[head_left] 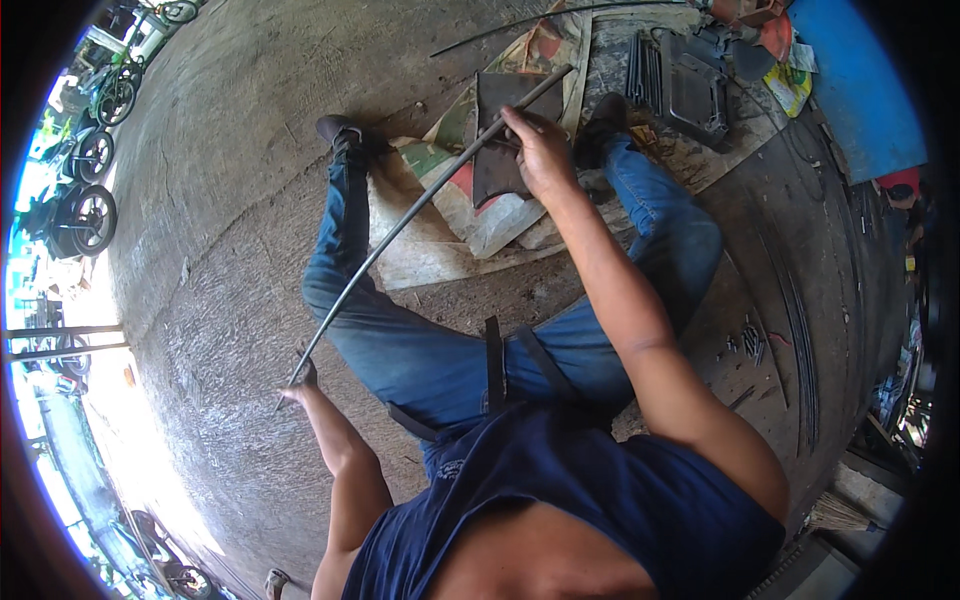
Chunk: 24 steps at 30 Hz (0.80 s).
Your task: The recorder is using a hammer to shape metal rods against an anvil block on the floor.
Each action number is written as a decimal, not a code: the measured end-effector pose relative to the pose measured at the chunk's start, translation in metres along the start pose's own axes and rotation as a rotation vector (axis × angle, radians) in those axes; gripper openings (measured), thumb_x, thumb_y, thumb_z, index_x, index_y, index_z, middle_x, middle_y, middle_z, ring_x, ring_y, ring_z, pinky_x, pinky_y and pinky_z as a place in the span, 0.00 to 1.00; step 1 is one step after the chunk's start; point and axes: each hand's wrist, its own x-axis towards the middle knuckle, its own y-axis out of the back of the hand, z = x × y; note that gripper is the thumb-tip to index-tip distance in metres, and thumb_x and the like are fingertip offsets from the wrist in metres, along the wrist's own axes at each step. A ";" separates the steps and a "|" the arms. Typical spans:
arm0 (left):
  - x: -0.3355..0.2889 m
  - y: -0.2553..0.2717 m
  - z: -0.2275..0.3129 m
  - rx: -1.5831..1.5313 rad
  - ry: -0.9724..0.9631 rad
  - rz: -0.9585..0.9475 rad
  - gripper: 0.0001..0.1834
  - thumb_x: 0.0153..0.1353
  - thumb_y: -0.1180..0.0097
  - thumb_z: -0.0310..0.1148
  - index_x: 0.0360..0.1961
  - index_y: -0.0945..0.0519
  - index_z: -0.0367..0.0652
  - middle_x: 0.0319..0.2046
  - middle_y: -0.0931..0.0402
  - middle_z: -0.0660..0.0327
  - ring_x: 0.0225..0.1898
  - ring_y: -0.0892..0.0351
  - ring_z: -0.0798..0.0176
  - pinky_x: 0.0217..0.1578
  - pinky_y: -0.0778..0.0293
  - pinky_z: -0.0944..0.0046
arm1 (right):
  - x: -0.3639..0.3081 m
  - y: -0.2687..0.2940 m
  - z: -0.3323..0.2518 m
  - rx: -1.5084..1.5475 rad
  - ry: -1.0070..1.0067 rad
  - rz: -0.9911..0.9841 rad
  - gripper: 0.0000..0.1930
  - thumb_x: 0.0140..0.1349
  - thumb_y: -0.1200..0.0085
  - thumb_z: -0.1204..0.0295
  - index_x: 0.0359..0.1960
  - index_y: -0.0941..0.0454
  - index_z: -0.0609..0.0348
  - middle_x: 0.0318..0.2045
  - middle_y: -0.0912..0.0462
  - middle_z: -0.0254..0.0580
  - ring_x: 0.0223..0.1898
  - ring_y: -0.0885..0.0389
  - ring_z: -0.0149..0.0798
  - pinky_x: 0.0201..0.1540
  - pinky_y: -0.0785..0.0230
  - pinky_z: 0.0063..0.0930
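A long thin grey metal rod (400, 226) runs slantwise across my lap, from low on the left to the far middle. My left hand (303, 386) is closed around its near left end. Toward the other end, my right hand (541, 155) grips it with thumb and fingers, and the tip sticks out past the hand. Beneath the right hand a dark flat sheet (497, 176) lies on a crumpled patterned cloth (440, 240) between my spread legs. Whether the rod touches the sheet, I cannot tell.
At the far right stand an open dark tool case (692, 85) and a blue panel (860, 85). Long thin rods (798, 320) and a small heap of metal pieces (750, 342) lie on the floor to the right. Motorcycles (88, 220) are parked at the left.
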 end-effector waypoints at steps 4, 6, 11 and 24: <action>0.092 0.032 0.080 -0.316 0.171 -0.314 0.38 0.67 0.64 0.61 0.67 0.40 0.42 0.58 0.26 0.52 0.40 0.17 0.57 0.55 0.28 0.46 | -0.010 -0.033 -0.005 0.150 -0.107 -0.123 0.09 0.62 0.40 0.69 0.36 0.19 0.64 0.30 0.18 0.37 0.31 0.19 0.30 0.36 0.21 0.28; 0.111 0.026 -0.001 -0.348 0.414 -0.270 0.37 0.68 0.65 0.60 0.64 0.36 0.37 0.50 0.20 0.53 0.31 0.17 0.65 0.42 0.22 0.60 | 0.006 0.006 -0.011 0.080 -0.075 -0.072 0.06 0.62 0.40 0.71 0.36 0.20 0.61 0.31 0.19 0.35 0.34 0.18 0.33 0.40 0.19 0.35; 0.171 -0.030 0.057 -0.245 0.236 -0.567 0.36 0.72 0.74 0.57 0.62 0.34 0.35 0.54 0.22 0.52 0.36 0.16 0.63 0.25 0.24 0.69 | 0.008 -0.007 -0.017 0.240 -0.055 -0.115 0.03 0.64 0.42 0.72 0.34 0.20 0.58 0.29 0.20 0.33 0.33 0.17 0.33 0.43 0.18 0.40; 0.077 -0.323 0.004 -0.049 0.477 -0.843 0.25 0.70 0.64 0.32 0.63 0.37 0.28 0.61 0.31 0.45 0.57 0.25 0.46 0.54 0.25 0.52 | -0.002 0.028 -0.100 0.160 0.235 -0.121 0.08 0.63 0.40 0.70 0.31 0.20 0.63 0.25 0.20 0.34 0.33 0.17 0.31 0.39 0.19 0.27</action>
